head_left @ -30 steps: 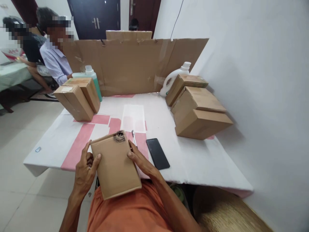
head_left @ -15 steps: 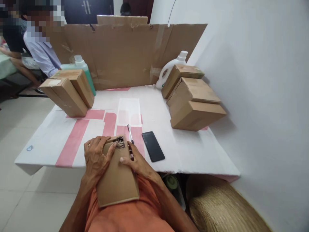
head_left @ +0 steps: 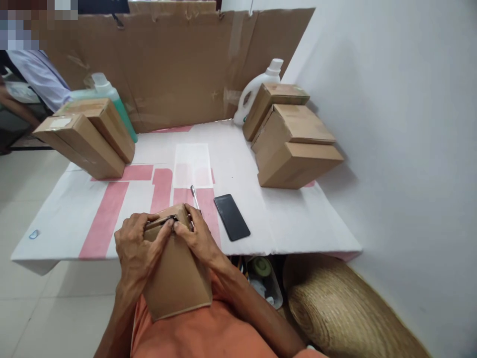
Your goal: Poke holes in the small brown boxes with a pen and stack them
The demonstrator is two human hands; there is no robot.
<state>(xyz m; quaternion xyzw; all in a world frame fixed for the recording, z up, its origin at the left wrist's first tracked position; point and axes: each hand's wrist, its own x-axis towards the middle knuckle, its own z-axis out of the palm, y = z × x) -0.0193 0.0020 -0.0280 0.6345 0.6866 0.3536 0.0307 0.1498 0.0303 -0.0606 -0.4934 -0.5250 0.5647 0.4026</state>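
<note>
A flat brown cardboard box leans from my lap up against the near edge of the white table. My left hand grips its upper left corner, fingers curled over the top end. My right hand holds the upper right corner, thumb and fingers pinching at the box's top flap, where a dark gap shows. A pen lies just beyond my right hand, and a black phone lies to its right.
Two cardboard boxes lean at the table's left by a green bottle. Three boxes stack at the right near a white jug. A cardboard screen stands behind. A woven straw item lies under the table's right; another person's sleeve shows far left.
Both hands have slid up from the box's sides to its top end and now pinch the flap. The box has tipped more upright against the table edge. The camera has tilted down.
</note>
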